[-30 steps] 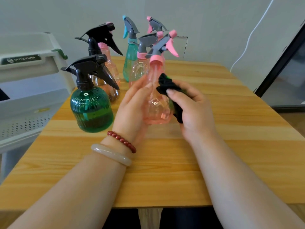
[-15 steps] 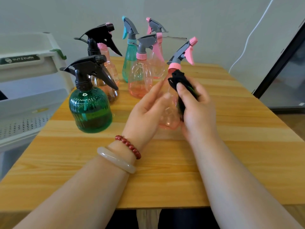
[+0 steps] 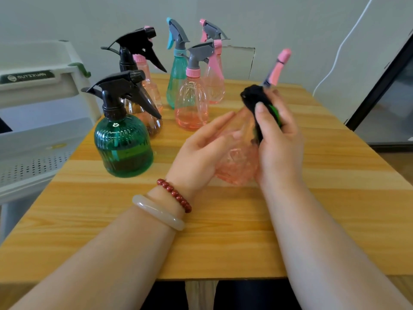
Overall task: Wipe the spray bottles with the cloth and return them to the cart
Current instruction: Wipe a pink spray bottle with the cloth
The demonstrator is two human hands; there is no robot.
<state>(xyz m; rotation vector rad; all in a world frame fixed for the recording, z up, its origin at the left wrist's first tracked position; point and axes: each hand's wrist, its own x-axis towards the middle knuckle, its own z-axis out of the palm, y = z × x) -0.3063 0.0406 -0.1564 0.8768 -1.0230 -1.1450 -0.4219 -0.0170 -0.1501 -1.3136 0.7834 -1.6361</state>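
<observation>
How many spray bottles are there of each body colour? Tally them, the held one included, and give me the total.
Pink bottles: 4 (held, front, rear right, behind the black triggers)
Green round bottle: 1
Teal slim bottle: 1
Brown-tinted bottle: 1
Total: 7

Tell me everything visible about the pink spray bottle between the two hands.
The pink spray bottle is clear, pink-tinted plastic with a faceted, bulbous body narrowing upward. Its pink and grey trigger head leans up and right, so it is tilted. The left hand cradles the body with nearly straight fingers; the right hand presses a black cloth round the neck. Whether its base touches the wooden table is unclear.
</observation>
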